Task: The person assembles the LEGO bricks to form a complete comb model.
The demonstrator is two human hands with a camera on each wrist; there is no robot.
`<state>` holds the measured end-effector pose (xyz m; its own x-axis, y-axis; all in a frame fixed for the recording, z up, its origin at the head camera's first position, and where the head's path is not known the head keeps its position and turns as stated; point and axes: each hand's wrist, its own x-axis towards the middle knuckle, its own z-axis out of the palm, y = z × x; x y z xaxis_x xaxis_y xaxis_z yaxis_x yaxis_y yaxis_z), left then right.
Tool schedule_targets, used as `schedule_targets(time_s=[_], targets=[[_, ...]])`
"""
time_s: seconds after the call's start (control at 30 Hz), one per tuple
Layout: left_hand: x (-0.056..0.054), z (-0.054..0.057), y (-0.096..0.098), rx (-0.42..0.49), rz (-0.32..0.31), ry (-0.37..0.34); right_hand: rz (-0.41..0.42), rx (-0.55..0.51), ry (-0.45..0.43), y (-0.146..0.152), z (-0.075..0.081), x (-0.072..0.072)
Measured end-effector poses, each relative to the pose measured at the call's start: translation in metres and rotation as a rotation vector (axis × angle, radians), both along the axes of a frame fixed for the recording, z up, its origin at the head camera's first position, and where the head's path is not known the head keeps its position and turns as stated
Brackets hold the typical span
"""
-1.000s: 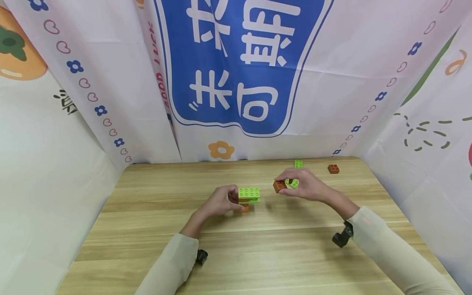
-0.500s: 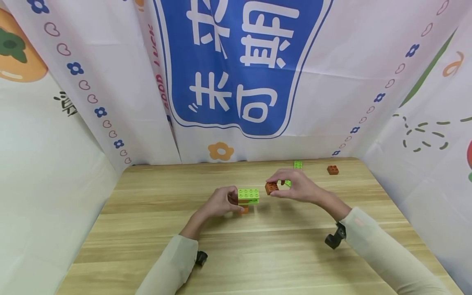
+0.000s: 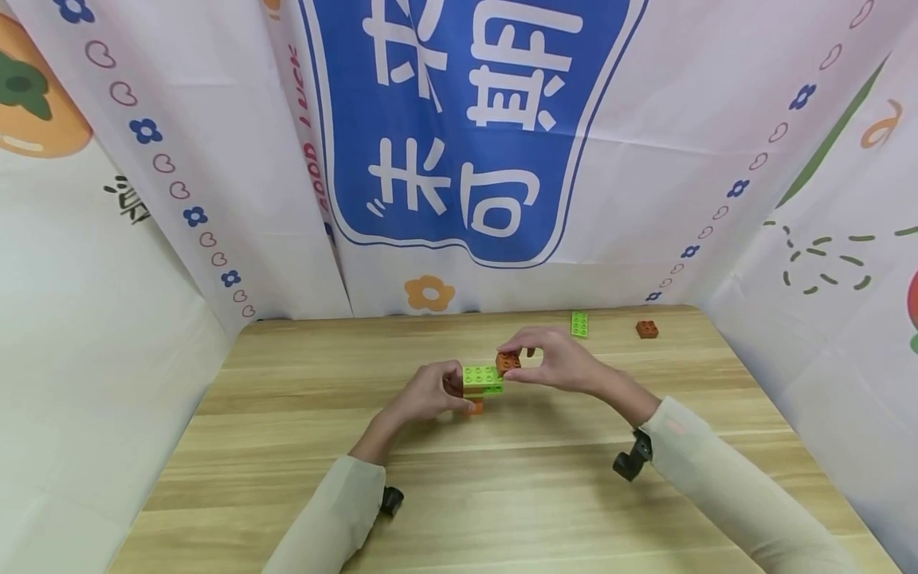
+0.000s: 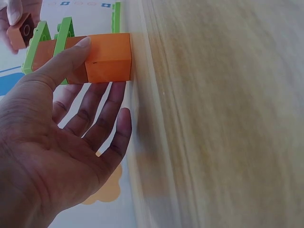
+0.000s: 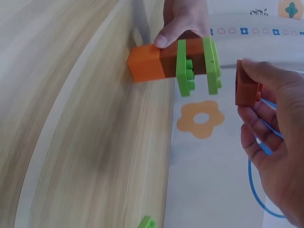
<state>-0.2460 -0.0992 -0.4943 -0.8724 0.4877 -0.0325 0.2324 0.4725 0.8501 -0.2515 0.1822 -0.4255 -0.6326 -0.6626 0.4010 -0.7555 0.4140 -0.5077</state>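
Note:
A stack of toy building bricks (image 3: 479,375) stands upright on the table, gripped from the left by my left hand (image 3: 430,391). Its bottom is an orange brick (image 4: 109,57); above it brown bricks alternate with two green plates that jut out to the right. My left thumb (image 4: 71,59) lies across the stack's near side, the fingers behind it. My right hand (image 3: 562,360) pinches a brown brick (image 3: 508,363) between thumb and fingers. In the right wrist view a small gap separates this held brick (image 5: 246,85) from the top green plate (image 5: 211,66).
Toward the back of the wooden table (image 3: 459,494) lie a loose green plate (image 3: 579,324) and, further right, another brown brick (image 3: 647,329). Printed cloth (image 3: 610,199) hangs behind the table and along both sides.
My right hand has moved left with the brown brick, from clear of the stack to over its right end. The loose green plate now shows fully. My left hand and the stack have stayed put.

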Motion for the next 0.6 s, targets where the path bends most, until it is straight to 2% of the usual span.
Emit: schedule_targets(time_s=[0.6], targets=[[0.0,0.0,0.0,-0.002,-0.012,0.013,0.031,-0.033,0.006,-0.035,-0.003,-0.003]])
